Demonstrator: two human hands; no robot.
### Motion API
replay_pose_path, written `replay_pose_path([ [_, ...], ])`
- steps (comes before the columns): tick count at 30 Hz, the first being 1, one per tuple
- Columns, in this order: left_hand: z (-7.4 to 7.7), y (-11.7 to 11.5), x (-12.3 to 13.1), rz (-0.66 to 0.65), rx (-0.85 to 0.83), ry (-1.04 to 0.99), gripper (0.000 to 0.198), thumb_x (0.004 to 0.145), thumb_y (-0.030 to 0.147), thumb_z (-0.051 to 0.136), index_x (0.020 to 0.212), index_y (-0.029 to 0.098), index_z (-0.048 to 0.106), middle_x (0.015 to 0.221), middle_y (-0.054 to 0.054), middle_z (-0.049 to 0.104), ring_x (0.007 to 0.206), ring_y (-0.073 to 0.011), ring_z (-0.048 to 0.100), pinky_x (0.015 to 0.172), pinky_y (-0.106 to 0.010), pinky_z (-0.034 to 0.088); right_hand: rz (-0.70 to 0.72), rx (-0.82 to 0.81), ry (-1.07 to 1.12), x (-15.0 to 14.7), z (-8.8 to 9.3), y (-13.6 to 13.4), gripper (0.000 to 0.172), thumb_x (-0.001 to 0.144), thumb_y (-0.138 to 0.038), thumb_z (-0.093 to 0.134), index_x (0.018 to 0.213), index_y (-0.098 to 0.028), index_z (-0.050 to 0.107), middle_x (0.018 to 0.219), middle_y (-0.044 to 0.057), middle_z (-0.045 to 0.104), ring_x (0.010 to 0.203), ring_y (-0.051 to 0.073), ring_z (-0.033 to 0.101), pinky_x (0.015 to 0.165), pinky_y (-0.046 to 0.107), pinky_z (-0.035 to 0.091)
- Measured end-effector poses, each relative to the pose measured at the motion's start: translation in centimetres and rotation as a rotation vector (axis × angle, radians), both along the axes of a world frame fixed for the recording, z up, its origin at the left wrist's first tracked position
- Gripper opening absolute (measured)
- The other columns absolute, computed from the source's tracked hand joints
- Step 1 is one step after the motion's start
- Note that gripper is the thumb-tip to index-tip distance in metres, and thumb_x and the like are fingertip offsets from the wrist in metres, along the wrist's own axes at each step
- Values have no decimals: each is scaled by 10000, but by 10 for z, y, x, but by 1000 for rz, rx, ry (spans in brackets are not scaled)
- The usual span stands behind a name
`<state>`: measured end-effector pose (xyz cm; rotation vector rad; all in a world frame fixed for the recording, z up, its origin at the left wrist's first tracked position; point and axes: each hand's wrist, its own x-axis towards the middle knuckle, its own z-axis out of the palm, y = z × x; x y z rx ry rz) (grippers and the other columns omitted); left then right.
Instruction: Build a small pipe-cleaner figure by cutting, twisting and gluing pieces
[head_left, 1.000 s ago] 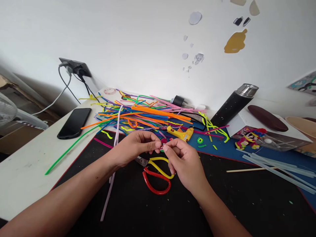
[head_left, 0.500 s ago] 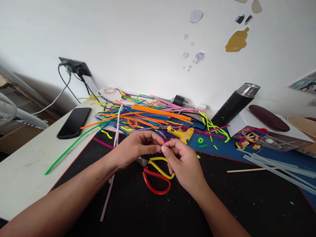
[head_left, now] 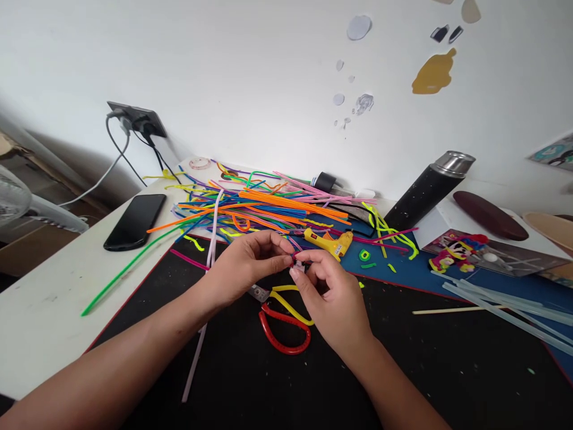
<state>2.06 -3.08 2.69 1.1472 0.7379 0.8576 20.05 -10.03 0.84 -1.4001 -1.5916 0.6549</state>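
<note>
The right hand (head_left: 336,292) has loosened its pinch; whether it grips anything, I can't tell. The left hand (head_left: 248,260) seems to pinch a small piece (head_left: 294,258), just beside the right's fingertips, its long axis unreadable.

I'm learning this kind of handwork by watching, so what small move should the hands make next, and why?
I'd probably hold the left hand steady and draw the right hand's thumb and index finger together on the tiny piece. The left fingertips appear to pinch it, while the right ones show a gap; whether they already touch it, I can't tell.
</note>
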Motion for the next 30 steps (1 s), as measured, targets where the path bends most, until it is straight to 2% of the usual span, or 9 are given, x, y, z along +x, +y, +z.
replay_pose_path([
  [7, 2, -4, 0, -45, 8, 63, 197, 837, 285, 882, 901, 174, 733, 849, 2, 735, 802, -139, 693, 768, -241, 553, 2, 75, -125, -1, -2, -1, 121, 1018, -269, 609, 1079, -223, 704, 605, -80, 526, 516, 130, 512, 564, 270, 413],
  [11, 3, -3, -1, -42, 20, 27, 199, 848, 305, 882, 900, 159, 757, 826, -2, 718, 729, -118, 647, 717, -230, 536, -6, 45, -118, 0, -1, -3, 129, 1042, -299, 606, 1081, -232, 709, 606, -72, 535, 515, 135, 518, 548, 273, 401],
  [26, 3, 0, -3, -69, -37, -22, 252, 811, 230, 924, 961, 149, 739, 851, -13, 734, 797, -139, 708, 778, -241, 574, -4, 64, -102, -1, 1, -2, 134, 1031, -291, 617, 1058, -220, 727, 598, -69, 533, 510, 136, 517, 543, 273, 414],
  [30, 2, 0, -4, -68, -38, -28, 265, 814, 218, 917, 990, 154, 729, 868, -13, 741, 816, -142, 721, 784, -241, 580, -6, 54, -86, -1, 0, -3, 139, 1034, -289, 621, 1045, -221, 742, 619, -44, 622, 521, 142, 564, 540, 279, 419],
])
